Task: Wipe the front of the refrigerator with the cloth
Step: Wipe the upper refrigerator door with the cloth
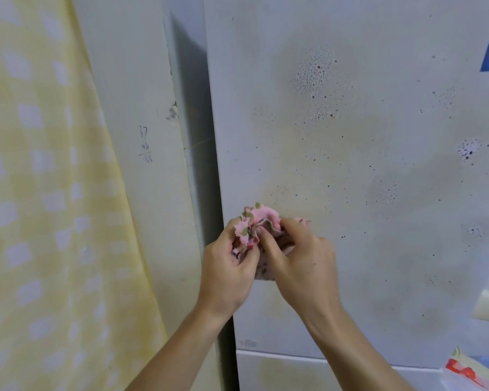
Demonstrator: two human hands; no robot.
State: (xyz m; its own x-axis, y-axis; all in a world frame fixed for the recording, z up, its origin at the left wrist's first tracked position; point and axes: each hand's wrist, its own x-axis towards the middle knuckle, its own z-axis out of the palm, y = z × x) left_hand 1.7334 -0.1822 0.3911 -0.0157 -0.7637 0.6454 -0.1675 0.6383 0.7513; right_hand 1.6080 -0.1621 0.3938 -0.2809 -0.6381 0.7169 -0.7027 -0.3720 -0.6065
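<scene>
While the left hand (227, 273) grips a crumpled pink cloth (259, 230) and the right hand (299, 263) pinches its folds, the bundle is held before the spotted refrigerator (350, 165), at the door's 7 o'clock; a yellow checked curtain (40, 193) hangs at 9 o'clock.

- You are in a home: a spotted, worn white refrigerator (350, 170) stands before you.
- A yellow checked curtain (40, 193) hangs beside a wall (136, 80) with pencilled sums.
</scene>
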